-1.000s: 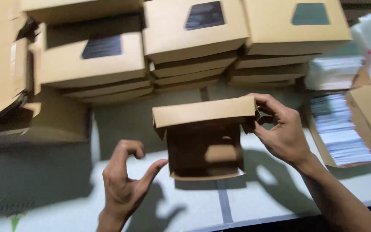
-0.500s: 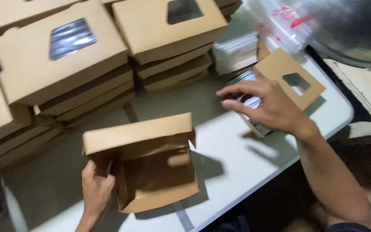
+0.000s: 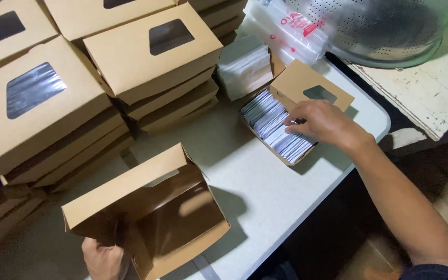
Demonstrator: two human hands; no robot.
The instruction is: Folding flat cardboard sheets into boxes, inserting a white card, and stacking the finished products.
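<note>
Fingers of the right hand [image 3: 323,123] were bent down and pressed onto a stack of white cards [image 3: 278,124] inside a small brown box [image 3: 307,85]; whether they pinched one card could not be told. The cards lay right under that hand. The left hand [image 3: 102,258] gripped the near edge of an open brown box [image 3: 149,218], which stood just above it on the desk [image 3: 265,186]. Stacks of closed window boxes [image 3: 146,57] sat far beyond both hands.

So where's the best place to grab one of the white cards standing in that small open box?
Probably the top edge of a white card, pinched from above: the cards stand packed on edge in the small open box, leaving only tops exposed. The right hand rests there.
</note>
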